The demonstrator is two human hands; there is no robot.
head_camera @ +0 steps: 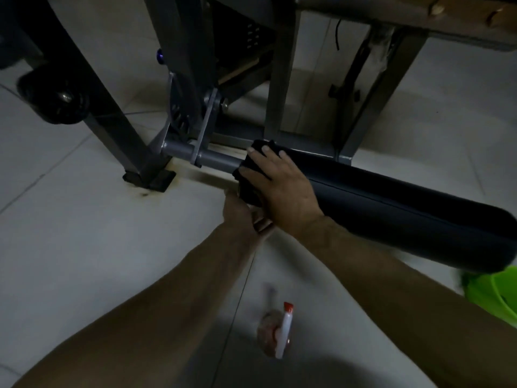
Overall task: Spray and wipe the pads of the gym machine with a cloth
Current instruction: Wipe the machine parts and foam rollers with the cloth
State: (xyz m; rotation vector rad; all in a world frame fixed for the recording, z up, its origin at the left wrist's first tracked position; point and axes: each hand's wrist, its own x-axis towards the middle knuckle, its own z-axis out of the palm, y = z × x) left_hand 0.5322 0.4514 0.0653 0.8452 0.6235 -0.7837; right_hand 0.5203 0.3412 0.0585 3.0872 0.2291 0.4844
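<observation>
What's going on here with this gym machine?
A person is wiping the black roller pad of the gym machine. The right hand presses a dark cloth over the pad's end nearest the metal frame. The left hand reaches underneath, its fingers mostly hidden. The spray bottle lies untouched on the tiled floor between the arms. A green plastic container sits at the right edge.

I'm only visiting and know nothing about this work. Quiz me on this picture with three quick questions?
1. True or false: the spray bottle is held in a hand.
2. The right hand presses the cloth against: A) the roller pad B) the metal frame C) the green bucket
3. Fill in: the bottle lies on the ____.
Key: 1 false; 2 A; 3 floor.
</observation>
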